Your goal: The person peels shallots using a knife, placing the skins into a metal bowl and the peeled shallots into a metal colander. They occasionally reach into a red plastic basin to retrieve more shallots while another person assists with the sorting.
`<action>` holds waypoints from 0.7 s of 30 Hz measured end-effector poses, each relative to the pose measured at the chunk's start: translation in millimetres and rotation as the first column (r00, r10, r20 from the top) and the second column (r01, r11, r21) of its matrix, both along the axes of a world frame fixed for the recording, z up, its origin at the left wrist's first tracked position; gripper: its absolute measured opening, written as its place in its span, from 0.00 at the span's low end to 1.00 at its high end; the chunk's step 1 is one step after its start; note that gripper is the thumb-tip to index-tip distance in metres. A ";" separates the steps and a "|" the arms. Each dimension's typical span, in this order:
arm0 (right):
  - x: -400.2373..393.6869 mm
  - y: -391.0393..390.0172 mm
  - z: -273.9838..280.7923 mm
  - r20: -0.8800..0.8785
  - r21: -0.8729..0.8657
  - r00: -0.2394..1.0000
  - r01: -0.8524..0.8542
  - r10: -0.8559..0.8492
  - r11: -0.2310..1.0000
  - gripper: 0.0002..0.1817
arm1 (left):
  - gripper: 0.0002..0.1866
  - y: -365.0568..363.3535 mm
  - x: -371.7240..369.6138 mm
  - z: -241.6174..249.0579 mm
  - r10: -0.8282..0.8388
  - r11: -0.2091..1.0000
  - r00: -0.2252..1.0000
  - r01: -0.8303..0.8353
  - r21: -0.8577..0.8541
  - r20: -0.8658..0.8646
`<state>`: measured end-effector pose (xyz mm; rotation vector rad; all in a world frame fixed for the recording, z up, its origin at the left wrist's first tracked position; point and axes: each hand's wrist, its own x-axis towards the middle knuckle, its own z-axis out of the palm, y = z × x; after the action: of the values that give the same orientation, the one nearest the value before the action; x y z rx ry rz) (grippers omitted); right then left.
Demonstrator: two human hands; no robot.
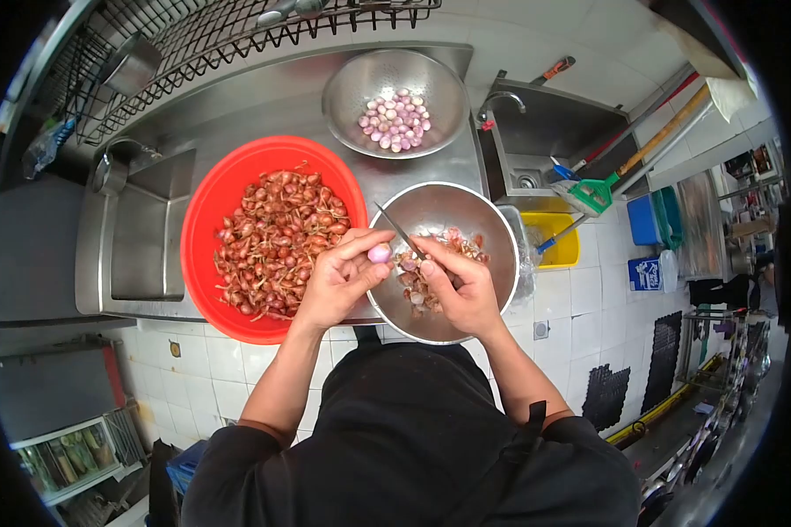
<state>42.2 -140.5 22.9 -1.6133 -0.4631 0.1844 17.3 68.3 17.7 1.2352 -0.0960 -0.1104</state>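
Observation:
My left hand (336,279) holds a peeled, pale purple shallot (380,253) between its fingertips, at the left rim of a steel bowl (492,220). In my right hand (463,290) is a small knife (399,229), its blade pointing up and to the left over that bowl. Skins and trimmings (420,294) lie inside the bowl. On the left, a big red basin (200,211) is heaped with unpeeled shallots (281,237). Behind the bowl stands a steel colander (347,97) with peeled shallots (395,121) in it.
A steel sink (154,237) lies left of the basin, and another sink (536,123) is at the back right. Above the counter hangs a wire rack (211,39). A yellow bin (561,241) and a green brush (591,197) are to the right.

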 end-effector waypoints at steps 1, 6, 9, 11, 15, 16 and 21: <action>-2.9 0.3 -0.9 -0.108 0.039 0.994 -0.004 0.008 0.999 0.20 | 0.21 1.0 0.4 -0.3 -0.009 0.999 0.999 0.007 0.043 0.034; -11.2 -3.4 10.3 -0.099 0.045 0.992 -0.074 0.078 0.996 0.22 | 0.22 -14.9 -4.0 7.5 0.036 0.999 0.999 -0.036 0.019 -0.021; -9.0 -10.1 6.5 0.084 -0.014 0.993 -0.086 0.087 0.996 0.21 | 0.23 -29.2 -7.4 4.4 0.065 0.998 0.998 -0.066 -0.016 -0.015; -6.6 -19.3 7.8 0.102 -0.008 0.991 -0.086 0.086 0.996 0.21 | 0.24 -38.5 -7.3 2.1 0.070 0.994 0.993 -0.077 0.071 0.095; -0.1 -38.4 -0.1 0.181 0.034 0.981 -0.074 0.067 0.997 0.20 | 0.24 -64.0 -7.4 7.6 0.132 0.989 0.991 -0.133 0.062 0.031; 0.7 -45.2 2.2 0.104 0.036 0.991 -0.090 0.086 0.995 0.20 | 0.24 -69.5 -6.4 8.3 0.133 0.988 0.991 -0.135 0.074 0.031; 10.3 -69.3 -12.1 0.179 0.047 0.984 -0.033 0.024 0.998 0.18 | 0.26 -94.3 -5.6 6.4 0.132 0.989 0.991 -0.134 0.062 0.029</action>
<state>52.5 -209.7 10.8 -1.5819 -0.6240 0.0496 11.6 -26.0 24.1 1.3037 -0.0315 0.0179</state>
